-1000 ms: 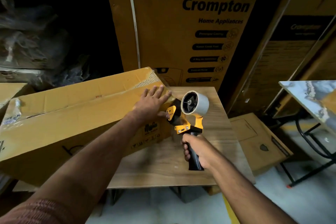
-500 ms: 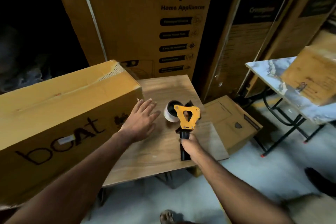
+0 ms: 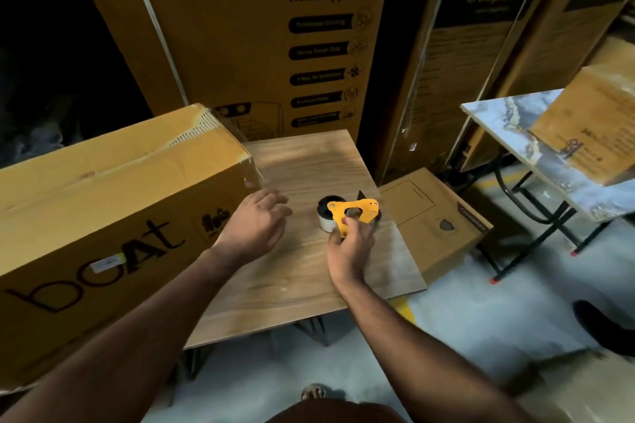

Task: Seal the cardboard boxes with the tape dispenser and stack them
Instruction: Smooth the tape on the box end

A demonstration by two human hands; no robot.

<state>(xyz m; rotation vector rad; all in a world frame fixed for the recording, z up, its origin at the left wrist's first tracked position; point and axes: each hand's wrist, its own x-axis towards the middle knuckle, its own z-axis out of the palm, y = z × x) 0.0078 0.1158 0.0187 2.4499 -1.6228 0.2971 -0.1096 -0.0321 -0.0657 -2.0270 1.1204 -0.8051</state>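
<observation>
A long cardboard box (image 3: pixel 103 203) marked "boat" lies on the wooden table (image 3: pixel 309 161), overhanging its left side, with clear tape over its right end. The yellow tape dispenser (image 3: pixel 350 213) lies on its side on the table to the right of the box, its white tape roll facing left. My right hand (image 3: pixel 350 247) grips the dispenser from the near side, fingers curled over the handle. Just off the box's right end, my left hand (image 3: pixel 254 223) hovers above the table with relaxed fingers and holds nothing.
Tall "Crompton" cartons (image 3: pixel 275 31) stand behind the table. A smaller cardboard box (image 3: pixel 433 213) sits on the floor at the table's right. A marble-topped folding table (image 3: pixel 515 127) at far right carries another box (image 3: pixel 591 127). Someone's foot (image 3: pixel 604 326) is on the floor.
My left hand came off the box end. My right hand has lowered the dispenser from upright at the box onto its side on the table and slid up its handle. The view swung right.
</observation>
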